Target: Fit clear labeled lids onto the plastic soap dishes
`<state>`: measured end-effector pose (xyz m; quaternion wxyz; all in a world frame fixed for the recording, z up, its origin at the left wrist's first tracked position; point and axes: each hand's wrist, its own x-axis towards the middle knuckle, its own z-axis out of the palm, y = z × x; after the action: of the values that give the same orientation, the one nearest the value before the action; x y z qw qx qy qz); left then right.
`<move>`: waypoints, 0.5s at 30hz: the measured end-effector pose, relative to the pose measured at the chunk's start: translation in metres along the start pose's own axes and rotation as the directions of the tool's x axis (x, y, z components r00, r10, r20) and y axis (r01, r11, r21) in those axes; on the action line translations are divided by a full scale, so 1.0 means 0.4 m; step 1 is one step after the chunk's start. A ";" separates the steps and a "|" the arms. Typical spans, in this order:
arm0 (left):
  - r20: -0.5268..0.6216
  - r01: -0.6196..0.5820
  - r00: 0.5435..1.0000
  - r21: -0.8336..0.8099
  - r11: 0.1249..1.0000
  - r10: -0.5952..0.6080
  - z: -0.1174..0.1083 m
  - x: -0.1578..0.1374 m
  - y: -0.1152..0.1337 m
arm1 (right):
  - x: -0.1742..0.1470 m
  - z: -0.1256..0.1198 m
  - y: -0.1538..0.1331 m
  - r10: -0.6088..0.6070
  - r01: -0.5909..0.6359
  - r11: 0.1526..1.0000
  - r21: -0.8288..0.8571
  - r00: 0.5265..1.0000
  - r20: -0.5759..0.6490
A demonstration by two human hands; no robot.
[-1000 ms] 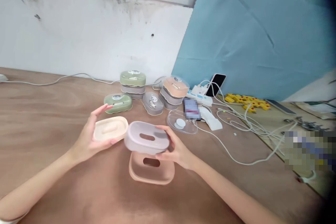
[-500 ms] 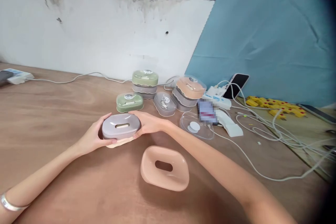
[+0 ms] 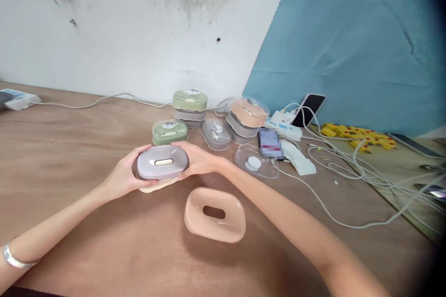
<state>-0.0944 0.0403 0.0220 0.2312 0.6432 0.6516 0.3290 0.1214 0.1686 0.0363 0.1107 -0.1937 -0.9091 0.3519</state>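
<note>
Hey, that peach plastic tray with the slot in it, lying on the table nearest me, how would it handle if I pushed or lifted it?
The peach tray looks like thin moulded plastic, so probably stiff and light for its size. It lies flat and wide on the wooden table, so it would likely slide rather than roll or tip. Its glossy, rounded rim may be a little slippery.

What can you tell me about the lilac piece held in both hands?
The lilac piece is a rounded oblong shell of matte plastic, as it looks, with a slot in the middle of its top through which something cream shows. It sits level on a cream tray whose rim peeks out below it. The left hand clasps its left end and the right hand its right end, just above the wooden table, in front of a green box.
</note>
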 end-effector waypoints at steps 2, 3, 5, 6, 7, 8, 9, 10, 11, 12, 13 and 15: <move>-0.018 -0.066 0.998 -0.004 0.998 0.065 -0.011 0.022 0.039 | -0.026 -0.033 -0.012 -0.005 0.005 1.000 0.006 0.998 -0.055; -0.023 -0.106 0.994 -0.009 0.994 0.106 -0.013 0.036 0.060 | -0.044 -0.053 -0.017 -0.006 0.006 1.000 0.002 0.997 -0.081; -0.011 -0.178 0.984 -0.024 0.984 0.178 -0.003 0.065 0.100 | -0.088 -0.092 -0.025 0.001 -0.003 1.000 -0.018 0.992 -0.130; 0.009 -0.206 0.978 -0.033 0.978 0.206 0.009 0.079 0.118 | -0.114 -0.108 -0.025 0.011 -0.016 0.999 -0.028 0.988 -0.151; 0.033 -0.233 0.972 -0.042 0.972 0.234 0.027 0.093 0.134 | -0.143 -0.120 -0.023 0.030 -0.037 0.999 -0.038 0.985 -0.171; 0.061 -0.259 0.963 -0.050 0.965 0.262 0.049 0.105 0.146 | -0.172 -0.127 -0.019 0.059 -0.069 0.996 -0.047 0.980 -0.188; 0.096 -0.283 0.953 -0.056 0.958 0.287 0.073 0.115 0.156 | -0.202 -0.128 -0.012 0.100 -0.113 0.992 -0.054 0.975 -0.200; 0.136 -0.306 0.940 -0.060 0.950 0.312 0.099 0.125 0.163 | -0.232 -0.124 -0.005 0.147 -0.163 0.985 -0.064 0.967 -0.207; 0.181 -0.330 0.924 -0.064 0.942 0.336 0.124 0.133 0.168 | -0.259 -0.117 0.003 0.192 -0.212 0.974 -0.078 0.960 -0.206; 0.227 -0.352 0.906 -0.066 0.934 0.358 0.147 0.140 0.171 | -0.284 -0.107 0.010 0.232 -0.255 0.962 -0.098 0.952 -0.201; 0.270 -0.372 0.886 -0.068 0.926 0.376 0.167 0.146 0.172 | -0.304 -0.095 0.017 0.263 -0.288 0.950 -0.119 0.946 -0.190; 0.338 -0.400 0.853 -0.066 0.914 0.398 0.195 0.156 0.170 | -0.331 -0.074 0.026 0.299 -0.325 0.929 -0.179 0.941 -0.158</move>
<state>0.0047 0.1095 0.0262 0.2661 0.8125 0.4545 0.2500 0.2535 0.1362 0.0423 0.0912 -0.3684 -0.8886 0.2576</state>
